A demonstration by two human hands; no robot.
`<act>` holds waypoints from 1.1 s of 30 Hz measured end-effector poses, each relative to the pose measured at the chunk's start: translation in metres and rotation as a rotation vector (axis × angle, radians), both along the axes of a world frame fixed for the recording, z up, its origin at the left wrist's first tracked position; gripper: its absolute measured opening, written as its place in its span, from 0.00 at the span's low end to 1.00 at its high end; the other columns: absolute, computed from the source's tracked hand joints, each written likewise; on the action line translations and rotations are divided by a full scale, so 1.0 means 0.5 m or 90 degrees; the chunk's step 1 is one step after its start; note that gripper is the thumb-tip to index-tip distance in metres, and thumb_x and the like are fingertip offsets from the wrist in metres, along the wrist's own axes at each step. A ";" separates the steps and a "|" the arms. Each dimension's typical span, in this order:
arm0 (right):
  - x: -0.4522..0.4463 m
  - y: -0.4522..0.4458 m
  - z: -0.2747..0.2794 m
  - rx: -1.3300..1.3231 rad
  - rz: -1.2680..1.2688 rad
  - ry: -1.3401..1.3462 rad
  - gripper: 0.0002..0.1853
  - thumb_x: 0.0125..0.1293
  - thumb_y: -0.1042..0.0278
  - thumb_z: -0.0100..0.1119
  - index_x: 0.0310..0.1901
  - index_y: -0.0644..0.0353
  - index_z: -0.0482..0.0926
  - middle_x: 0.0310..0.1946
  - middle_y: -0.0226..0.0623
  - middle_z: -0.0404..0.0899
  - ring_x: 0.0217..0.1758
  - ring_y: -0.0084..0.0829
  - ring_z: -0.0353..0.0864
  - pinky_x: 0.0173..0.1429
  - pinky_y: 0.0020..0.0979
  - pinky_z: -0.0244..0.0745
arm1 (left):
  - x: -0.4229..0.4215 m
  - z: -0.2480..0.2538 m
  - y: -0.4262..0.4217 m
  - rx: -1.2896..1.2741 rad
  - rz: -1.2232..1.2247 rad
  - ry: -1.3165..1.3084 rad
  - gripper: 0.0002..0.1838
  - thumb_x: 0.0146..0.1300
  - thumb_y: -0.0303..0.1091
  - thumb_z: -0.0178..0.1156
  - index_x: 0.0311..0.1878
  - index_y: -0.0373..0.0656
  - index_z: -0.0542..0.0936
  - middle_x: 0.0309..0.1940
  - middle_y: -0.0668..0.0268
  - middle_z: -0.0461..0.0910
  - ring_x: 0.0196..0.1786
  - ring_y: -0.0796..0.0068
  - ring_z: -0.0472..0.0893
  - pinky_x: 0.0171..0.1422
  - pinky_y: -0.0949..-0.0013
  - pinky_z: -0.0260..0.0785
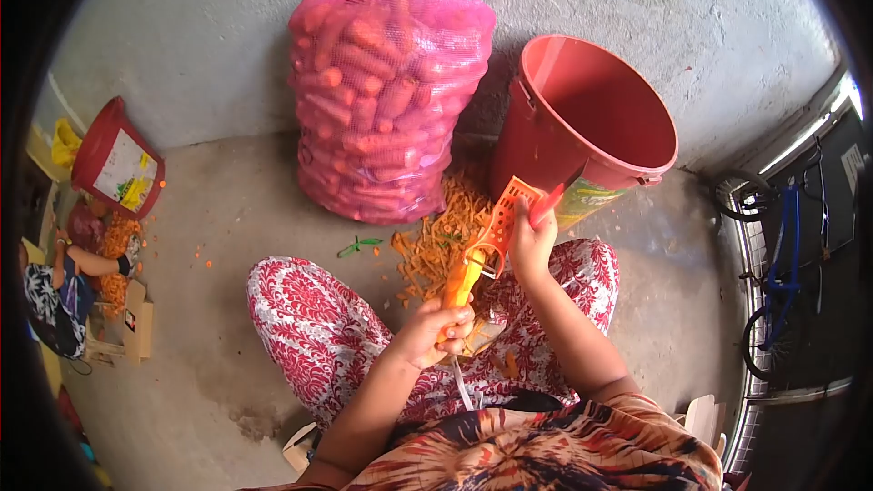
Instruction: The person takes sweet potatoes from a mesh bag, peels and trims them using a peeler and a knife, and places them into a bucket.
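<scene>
My left hand (435, 332) is wrapped round the lower end of an orange carrot (465, 282), which points up and away from my lap. My right hand (532, 238) is closed round an orange peeler (509, 214) with holes in its body; its blade end lies at the carrot's upper end. A red handle-like piece (546, 205) sticks up from the same hand, with a dark blade beyond it. Orange peelings (436, 250) are heaped on the floor between my knees and beyond the carrot.
A pink mesh sack (391, 100) full of carrots stands by the wall, left of a large red bucket (509, 141). At far left, a person (56, 300) sits near a red tub (98, 150) and orange pieces. A blue bicycle (780, 282) is at right.
</scene>
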State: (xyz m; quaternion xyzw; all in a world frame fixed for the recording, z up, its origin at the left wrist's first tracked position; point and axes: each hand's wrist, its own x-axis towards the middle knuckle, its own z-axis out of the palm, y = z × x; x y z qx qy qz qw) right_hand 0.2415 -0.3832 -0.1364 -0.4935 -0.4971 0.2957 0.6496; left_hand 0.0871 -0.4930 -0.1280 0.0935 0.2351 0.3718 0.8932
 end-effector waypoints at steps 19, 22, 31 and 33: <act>0.025 -0.013 0.051 -0.111 0.101 0.123 0.06 0.61 0.70 0.50 0.37 0.61 0.69 0.26 0.25 0.71 0.25 0.14 0.67 0.28 0.17 0.64 | -0.020 -0.070 -0.004 0.344 0.166 0.505 0.20 0.60 0.46 0.47 0.44 0.37 0.72 0.28 0.66 0.75 0.25 0.81 0.72 0.30 0.79 0.64; 0.028 -0.003 0.007 -0.128 0.121 0.096 0.05 0.61 0.72 0.49 0.38 0.60 0.69 0.25 0.24 0.69 0.25 0.13 0.64 0.29 0.17 0.62 | -0.028 -0.091 0.004 0.219 0.231 0.312 0.32 0.60 0.61 0.33 0.35 0.39 0.73 0.20 0.62 0.74 0.17 0.76 0.71 0.22 0.77 0.63; 0.026 -0.078 0.030 -0.250 0.464 -0.360 0.09 0.57 0.70 0.53 0.39 0.63 0.71 0.25 0.40 0.73 0.31 0.27 0.73 0.38 0.29 0.68 | -0.032 -0.075 0.021 0.293 0.260 0.554 0.15 0.54 0.36 0.58 0.41 0.40 0.69 0.27 0.67 0.72 0.23 0.82 0.71 0.26 0.80 0.62; 0.021 -0.094 0.024 -0.278 0.555 -0.435 0.11 0.57 0.69 0.54 0.41 0.63 0.70 0.25 0.45 0.72 0.30 0.31 0.73 0.37 0.31 0.67 | -0.047 -0.080 0.041 0.450 0.320 0.771 0.15 0.51 0.32 0.60 0.39 0.37 0.69 0.29 0.65 0.73 0.29 0.79 0.72 0.33 0.73 0.65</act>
